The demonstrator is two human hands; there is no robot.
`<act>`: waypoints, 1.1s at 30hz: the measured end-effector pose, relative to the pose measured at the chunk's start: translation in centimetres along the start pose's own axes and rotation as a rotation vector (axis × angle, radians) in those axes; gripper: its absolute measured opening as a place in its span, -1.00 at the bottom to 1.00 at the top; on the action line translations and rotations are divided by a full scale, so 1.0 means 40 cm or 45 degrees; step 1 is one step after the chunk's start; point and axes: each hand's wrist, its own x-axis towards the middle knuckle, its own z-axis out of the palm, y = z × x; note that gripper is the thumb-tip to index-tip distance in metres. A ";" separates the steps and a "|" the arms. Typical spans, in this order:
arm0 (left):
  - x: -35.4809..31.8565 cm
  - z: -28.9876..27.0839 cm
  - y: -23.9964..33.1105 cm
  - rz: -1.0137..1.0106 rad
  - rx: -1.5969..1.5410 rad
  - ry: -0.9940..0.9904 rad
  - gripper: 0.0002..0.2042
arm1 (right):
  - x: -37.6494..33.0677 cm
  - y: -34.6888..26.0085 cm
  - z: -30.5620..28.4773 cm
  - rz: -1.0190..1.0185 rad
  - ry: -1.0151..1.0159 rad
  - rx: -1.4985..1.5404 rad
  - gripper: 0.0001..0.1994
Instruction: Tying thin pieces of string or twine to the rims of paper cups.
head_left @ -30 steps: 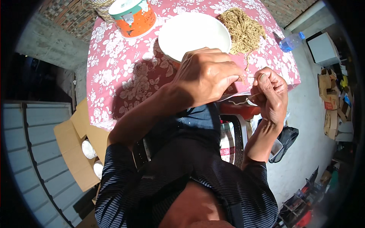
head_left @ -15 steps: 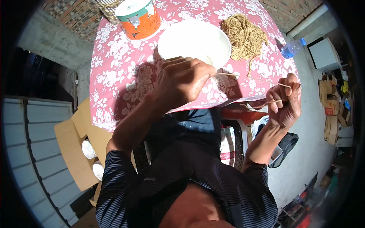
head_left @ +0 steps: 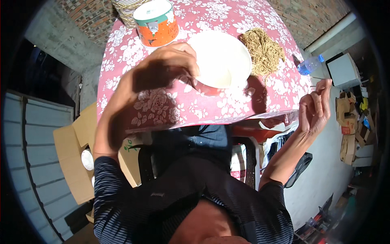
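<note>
Outdoors, between a brick wall and a concrete floor, stands a table with a pink flowered cloth point(head_left: 162, 101), seen from the head camera looking down. On it, at about 12 o'clock from the person, lies a white bowl point(head_left: 221, 59) with a red outside; a heap of dry noodles point(head_left: 264, 51) is just beside it at 2 o'clock, and an orange tub with a pale lid point(head_left: 156, 22) at 10 o'clock. The left hand point(head_left: 170, 65) is curled over the near left rim of the bowl, fingers bent and closed on the edge, wrist raised, forearm coming up from the lower left. The right hand point(head_left: 315, 110) is held up off the table's right edge at 3 o'clock, palm toward the person, fingers loosely bent; the fingertips seem to pinch something thin, but I cannot tell what it is. To do this step well, I think the left hand should keep the bowl steady and level, not tipping it toward the table edge.
</note>
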 end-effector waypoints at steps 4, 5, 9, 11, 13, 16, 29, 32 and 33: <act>-0.012 -0.067 -0.015 -0.165 0.344 -0.134 -0.80 | -0.039 0.048 0.064 -0.010 0.099 -0.162 -0.55; 0.001 -0.065 0.002 -0.162 0.343 -0.138 -0.80 | -0.046 0.056 0.082 0.000 0.063 -0.196 -0.53; 0.043 0.061 0.095 0.000 0.290 0.537 -0.67 | -0.056 0.076 0.098 -0.088 -0.006 -0.554 -0.47; 0.072 0.202 0.189 -0.013 0.096 0.574 -0.68 | -0.047 0.080 0.102 -0.114 -0.129 -0.524 -0.46; 0.127 0.314 0.254 -0.093 0.482 0.620 -0.68 | -0.040 0.086 0.127 -0.179 -0.045 -0.829 -0.46; 0.179 0.348 0.214 -0.244 0.720 0.692 -0.70 | -0.017 0.082 0.126 -0.292 0.043 -0.990 -0.49; 0.025 0.133 0.137 -0.436 0.212 0.203 -0.84 | 0.113 0.027 -0.041 -0.354 0.360 -0.860 -0.75; 0.029 0.086 0.111 -0.344 0.013 0.322 -0.81 | 0.125 -0.004 -0.098 -0.177 -0.004 -0.562 -0.74; 0.034 0.052 0.128 -0.535 -0.056 0.218 -0.78 | 0.122 0.003 -0.094 -0.234 0.116 -0.561 -0.76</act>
